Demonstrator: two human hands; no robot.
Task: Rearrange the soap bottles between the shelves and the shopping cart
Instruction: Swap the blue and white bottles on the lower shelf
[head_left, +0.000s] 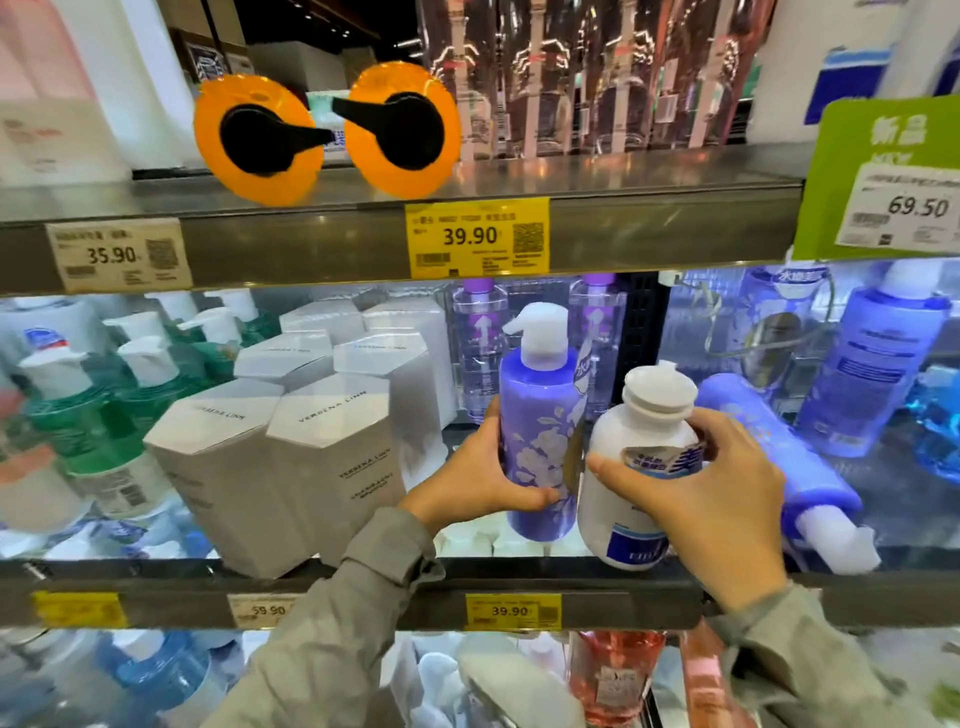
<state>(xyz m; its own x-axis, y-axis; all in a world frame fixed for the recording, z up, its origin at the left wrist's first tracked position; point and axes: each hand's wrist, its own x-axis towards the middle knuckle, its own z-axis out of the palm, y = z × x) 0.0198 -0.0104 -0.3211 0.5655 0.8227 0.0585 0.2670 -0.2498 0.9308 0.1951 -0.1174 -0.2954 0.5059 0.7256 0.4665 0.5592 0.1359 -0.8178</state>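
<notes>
Purple pump bottle (540, 415) upright in grip of L hand (475, 480), white bottle (641, 423) tilted in grip of R hand (727, 493)

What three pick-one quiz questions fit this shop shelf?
1. Where does the lying purple plastic pump bottle rest? A) upper shelf B) floor C) middle shelf
2. How many orange round bottles with black pumps show? A) one B) two C) four
3. What does the left hand do? A) grips the upright purple flowered bottle B) hangs empty C) waves

C: beside the white plastic bottle that the right hand grips. B: two side by side. A: its thumb curls round it.
</notes>
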